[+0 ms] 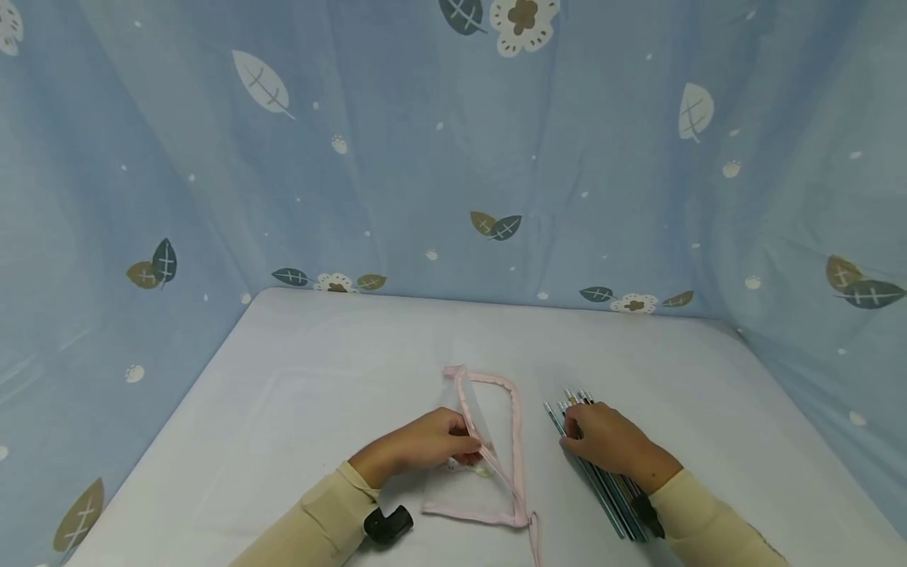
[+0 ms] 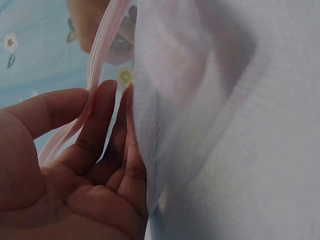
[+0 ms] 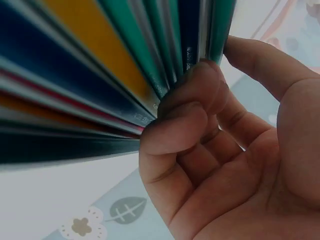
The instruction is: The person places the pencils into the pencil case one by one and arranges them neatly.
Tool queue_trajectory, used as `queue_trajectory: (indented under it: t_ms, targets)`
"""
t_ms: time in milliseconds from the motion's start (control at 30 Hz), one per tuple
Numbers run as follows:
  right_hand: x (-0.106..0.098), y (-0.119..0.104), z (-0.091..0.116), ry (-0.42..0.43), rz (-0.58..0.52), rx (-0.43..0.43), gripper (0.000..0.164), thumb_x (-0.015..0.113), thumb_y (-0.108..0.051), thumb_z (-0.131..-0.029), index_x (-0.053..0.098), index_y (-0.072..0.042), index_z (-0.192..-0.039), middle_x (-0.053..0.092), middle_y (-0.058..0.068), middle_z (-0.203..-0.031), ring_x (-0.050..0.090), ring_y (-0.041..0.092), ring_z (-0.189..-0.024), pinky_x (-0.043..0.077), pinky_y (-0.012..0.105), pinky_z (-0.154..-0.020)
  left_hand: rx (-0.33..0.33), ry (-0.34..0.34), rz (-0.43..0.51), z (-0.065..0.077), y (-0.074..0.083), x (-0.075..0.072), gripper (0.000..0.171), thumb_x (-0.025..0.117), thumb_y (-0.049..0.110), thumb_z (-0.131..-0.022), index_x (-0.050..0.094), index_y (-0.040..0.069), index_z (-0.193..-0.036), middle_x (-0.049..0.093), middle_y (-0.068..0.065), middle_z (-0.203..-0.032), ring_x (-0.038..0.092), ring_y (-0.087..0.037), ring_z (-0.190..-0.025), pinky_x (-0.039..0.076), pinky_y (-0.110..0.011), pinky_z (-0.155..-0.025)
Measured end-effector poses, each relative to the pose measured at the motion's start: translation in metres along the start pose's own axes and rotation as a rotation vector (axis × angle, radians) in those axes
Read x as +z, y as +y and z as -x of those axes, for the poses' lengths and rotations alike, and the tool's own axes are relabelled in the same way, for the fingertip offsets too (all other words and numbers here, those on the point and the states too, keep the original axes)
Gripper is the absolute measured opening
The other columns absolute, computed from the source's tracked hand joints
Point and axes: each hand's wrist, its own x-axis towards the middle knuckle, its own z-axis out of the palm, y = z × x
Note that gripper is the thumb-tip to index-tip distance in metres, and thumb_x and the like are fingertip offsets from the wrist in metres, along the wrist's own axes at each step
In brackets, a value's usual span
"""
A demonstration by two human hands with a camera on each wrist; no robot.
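My left hand pinches the pink-bound edge of a sheer mesh pouch, lifting that edge so the mouth gapes. In the left wrist view, thumb and forefinger meet on the pink binding, while the other fingers lie against the white mesh. My right hand grips a bundle of pencils just right of the pouch, slanting from upper left to lower right. Up close, the pencils fan out in green, blue, yellow and red, with thumb and curled fingers around them.
A pink cord trails from the pouch's lower right corner. The white table is enclosed by a blue curtain printed with leaves and flowers. Black wrist cameras sit at both cuffs.
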Motion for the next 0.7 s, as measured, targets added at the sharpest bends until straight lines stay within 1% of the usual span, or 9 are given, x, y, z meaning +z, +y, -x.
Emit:
queue_trajectory:
  t_ms: [200,500,700]
  targets:
    - [-0.0008,-0.0044,0.0033,-0.006,0.01,-0.011,0.016,0.065,-0.018,-0.084,0.054,-0.015,-0.072,0.049,-0.005,-0.063,0.044,0.01,-0.056,0.036,0.023,-0.048,0.0,0.008,-0.006,0.0002,0.0005,0.0009,0.02,0.056,0.017,-0.091,0.067,0.001,-0.095,0.069,-0.013,-0.089,0.065,-0.017,-0.079,0.054,-0.028,-0.072]
    - [-0.0015,-0.008,0.0034,0.005,0.004,0.016,0.015,0.064,-0.018,-0.082,0.054,-0.015,-0.071,0.051,-0.006,-0.062,0.045,0.01,-0.056,0.037,0.024,-0.047,-0.003,0.006,-0.021,0.0007,0.0012,-0.0007,0.02,0.056,0.018,-0.091,0.067,0.002,-0.095,0.069,-0.012,-0.089,0.064,-0.016,-0.079,0.053,-0.026,-0.07]
    - [-0.0047,-0.007,0.0044,0.051,0.008,-0.029,0.016,0.06,-0.018,-0.083,0.05,-0.017,-0.071,0.048,-0.007,-0.059,0.041,0.007,-0.052,0.034,0.02,-0.044,0.002,0.003,-0.015,0.0008,0.002,-0.001,0.02,0.056,0.018,-0.091,0.067,0.002,-0.094,0.069,-0.012,-0.088,0.064,-0.015,-0.078,0.052,-0.025,-0.07]
